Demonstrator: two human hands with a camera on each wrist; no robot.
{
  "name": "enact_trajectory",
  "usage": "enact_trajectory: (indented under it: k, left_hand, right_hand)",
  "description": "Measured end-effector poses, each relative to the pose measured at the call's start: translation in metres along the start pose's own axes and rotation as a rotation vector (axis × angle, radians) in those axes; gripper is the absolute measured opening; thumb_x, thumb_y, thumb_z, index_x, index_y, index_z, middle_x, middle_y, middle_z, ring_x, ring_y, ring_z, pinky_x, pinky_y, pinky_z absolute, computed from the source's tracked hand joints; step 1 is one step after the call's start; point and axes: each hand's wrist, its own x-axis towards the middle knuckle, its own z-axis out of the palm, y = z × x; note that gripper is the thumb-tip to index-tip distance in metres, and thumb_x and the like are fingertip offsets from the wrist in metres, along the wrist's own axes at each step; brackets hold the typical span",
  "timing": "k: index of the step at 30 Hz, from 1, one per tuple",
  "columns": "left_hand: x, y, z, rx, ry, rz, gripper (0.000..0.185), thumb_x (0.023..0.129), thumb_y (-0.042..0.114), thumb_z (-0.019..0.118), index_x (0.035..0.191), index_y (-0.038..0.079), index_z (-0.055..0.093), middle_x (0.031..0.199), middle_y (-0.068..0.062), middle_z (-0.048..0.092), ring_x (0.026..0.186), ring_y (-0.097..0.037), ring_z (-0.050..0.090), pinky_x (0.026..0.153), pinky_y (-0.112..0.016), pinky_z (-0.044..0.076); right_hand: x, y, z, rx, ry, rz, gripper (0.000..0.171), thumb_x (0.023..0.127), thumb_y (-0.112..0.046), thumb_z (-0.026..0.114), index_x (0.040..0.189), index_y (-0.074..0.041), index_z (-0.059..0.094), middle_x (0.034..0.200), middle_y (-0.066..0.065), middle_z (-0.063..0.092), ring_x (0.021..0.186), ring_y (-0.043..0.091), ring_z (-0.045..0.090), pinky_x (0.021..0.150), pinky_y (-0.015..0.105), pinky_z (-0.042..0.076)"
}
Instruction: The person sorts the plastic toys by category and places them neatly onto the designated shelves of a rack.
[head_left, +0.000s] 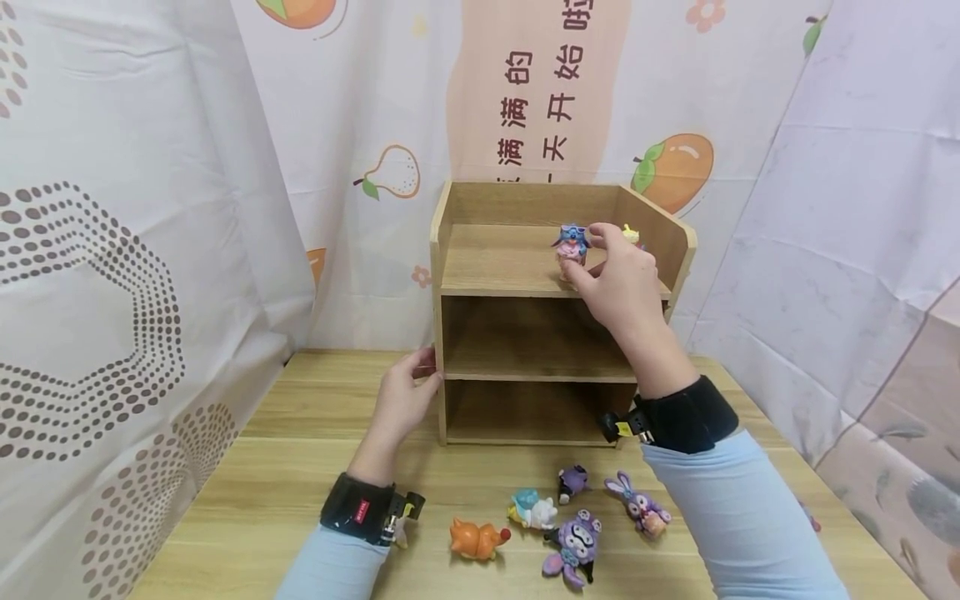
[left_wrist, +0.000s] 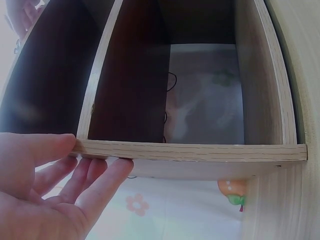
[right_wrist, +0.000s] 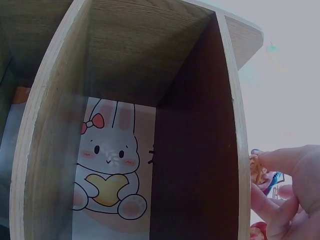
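My right hand (head_left: 621, 279) pinches a small blue figurine (head_left: 572, 240) with long ears, glasses and a pink front between thumb and fingers. It is at the front of the top level of a wooden shelf unit (head_left: 534, 202). In the right wrist view the figurine (right_wrist: 259, 171) shows partly behind the fingers. Farther right on that level, a yellow-topped figurine (head_left: 630, 233) is half hidden by my right hand. My left hand (head_left: 405, 393) grips the front edge of the unit's left side panel (left_wrist: 200, 152), thumb on one side and fingers on the other.
Several figurines lie on the wooden table in front of the unit: an orange one (head_left: 476, 540), a white and teal one (head_left: 533, 509), a small purple one (head_left: 573, 482), a purple hooded one (head_left: 578, 540) and a purple rabbit (head_left: 637, 505). A printed curtain (head_left: 360, 275) hangs behind.
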Motion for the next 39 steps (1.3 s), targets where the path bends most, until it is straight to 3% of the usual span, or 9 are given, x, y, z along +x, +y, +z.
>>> enact_trajectory:
  k: [4,9,31,39]
  left_hand:
    - [0.0,0.0,0.001,0.003,0.001,0.006,0.037,0.094,0.001,0.067,0.131,-0.004,0.063,0.121,-0.017,0.067,0.111,-0.032,0.066,0.084,-0.034,0.061]
    - [-0.001,0.0,0.002,0.002,0.005,0.015,0.038,0.094,0.0,0.067,0.132,-0.005,0.063,0.121,-0.017,0.067,0.11,-0.032,0.066,0.084,-0.035,0.06]
    - [-0.001,-0.002,0.001,-0.022,0.001,0.0,0.039,0.094,0.0,0.067,0.133,-0.005,0.062,0.122,-0.017,0.066,0.111,-0.032,0.065,0.081,-0.032,0.061]
    - [-0.001,0.0,0.001,-0.019,0.003,-0.003,0.041,0.093,0.0,0.067,0.134,-0.005,0.061,0.123,-0.018,0.066,0.111,-0.032,0.066,0.082,-0.032,0.061]
  right_hand:
    - [0.0,-0.001,-0.001,-0.028,0.033,-0.052,0.061,0.09,-0.026,0.08,0.139,0.0,0.053,0.127,0.022,0.065,0.085,0.033,0.073,0.089,0.054,0.05]
    - [0.0,-0.004,0.004,-0.085,0.058,-0.112,0.059,0.088,-0.019,0.081,0.138,-0.003,0.054,0.116,0.02,0.065,0.086,0.032,0.068,0.078,0.056,0.052]
    - [0.002,-0.003,0.011,-0.127,0.048,-0.097,0.054,0.09,-0.015,0.078,0.137,-0.003,0.053,0.126,0.025,0.061,0.099,0.037,0.061,0.083,0.06,0.053]
    - [0.0,-0.003,0.01,-0.133,0.044,-0.093,0.055,0.09,-0.015,0.078,0.138,-0.004,0.053,0.123,0.024,0.06,0.093,0.034,0.065,0.081,0.058,0.054]
